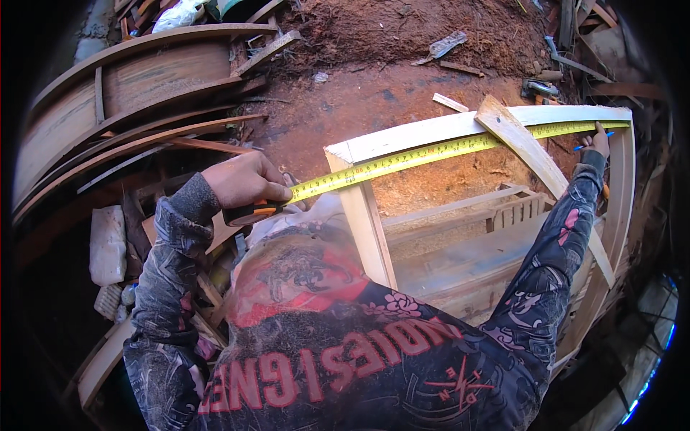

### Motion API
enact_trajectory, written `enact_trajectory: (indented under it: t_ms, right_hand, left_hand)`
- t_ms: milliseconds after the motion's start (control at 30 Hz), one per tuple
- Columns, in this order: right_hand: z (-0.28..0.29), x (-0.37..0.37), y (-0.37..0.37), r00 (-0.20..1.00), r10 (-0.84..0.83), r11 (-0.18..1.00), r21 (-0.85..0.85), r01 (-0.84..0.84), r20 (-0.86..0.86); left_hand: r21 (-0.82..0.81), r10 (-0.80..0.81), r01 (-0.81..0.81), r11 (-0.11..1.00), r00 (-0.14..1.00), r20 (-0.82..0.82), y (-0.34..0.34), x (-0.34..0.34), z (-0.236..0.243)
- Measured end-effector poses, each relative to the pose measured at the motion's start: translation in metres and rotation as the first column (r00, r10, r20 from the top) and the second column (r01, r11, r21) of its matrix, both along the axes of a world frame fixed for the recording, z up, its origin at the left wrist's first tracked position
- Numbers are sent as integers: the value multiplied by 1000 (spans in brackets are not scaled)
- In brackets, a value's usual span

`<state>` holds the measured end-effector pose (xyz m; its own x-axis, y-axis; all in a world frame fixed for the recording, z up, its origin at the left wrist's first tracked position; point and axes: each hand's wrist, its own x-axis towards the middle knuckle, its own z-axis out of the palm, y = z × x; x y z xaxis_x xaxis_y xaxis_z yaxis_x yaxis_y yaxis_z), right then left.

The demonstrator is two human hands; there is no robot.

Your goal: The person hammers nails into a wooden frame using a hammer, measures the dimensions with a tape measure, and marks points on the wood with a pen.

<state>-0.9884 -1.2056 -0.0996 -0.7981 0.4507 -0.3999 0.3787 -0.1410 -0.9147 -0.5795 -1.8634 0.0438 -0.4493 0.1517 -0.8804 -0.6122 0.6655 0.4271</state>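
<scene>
Your left hand (248,178) is closed around the black-and-orange case of a tape measure (251,213), which sits under your curled fingers and against the palm. The yellow tape blade (417,156) leaves the case right at the fingertips of that hand and runs off to their right, stretched nearly straight toward your other hand. Just beyond your left fingers, it passes over the corner where a short pale leg (370,230) meets the long white top bar (431,131) of a wooden frame. From there the blade follows the near edge of that bar.

Your right hand (596,142) is at the far end of the blade, its fingers curled around a blue pen (609,134) that pokes out on both sides of them. One fingertip reaches up to the blade near the frame's far corner; you cannot tell from this view whether it presses down on it. The side rail (621,172) stands just right of these fingers.

Between your two hands, nearer the right one, a diagonal brace (528,154) crosses the bar and hides a short stretch of the blade. Its lower part slants behind your right forearm. A slatted wooden piece (514,215) lies below and left of your right fingers. Curved boards (136,75) are stacked beyond your left fingers, to their left.
</scene>
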Motion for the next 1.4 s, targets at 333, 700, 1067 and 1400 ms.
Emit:
enact_trajectory:
  t_ms: [333, 700, 1067, 1400]
  right_hand:
    - [3, 2, 2, 1000, 24, 1000, -18, -24, 13]
    - [-7, -6, 13, 1000, -17, 1000, -9, 17, -10]
    - [-7, -7, 8, 1000, 5, 1000, 2, -5, -21]
    - [-12, -13, 20, 999, -34, 999, -28, 34, -8]
  left_hand:
    - [-28, -47, 48, 998, 998, 47, -2, -4, -1]
    - [2, -18, 18, 1000, 999, 28, -4, -1, -2]
    - [-11, -27, 27, 1000, 999, 19, -2, -3, 1]
    - [-17, -44, 45, 999, 998, 47, -1, -8, 5]
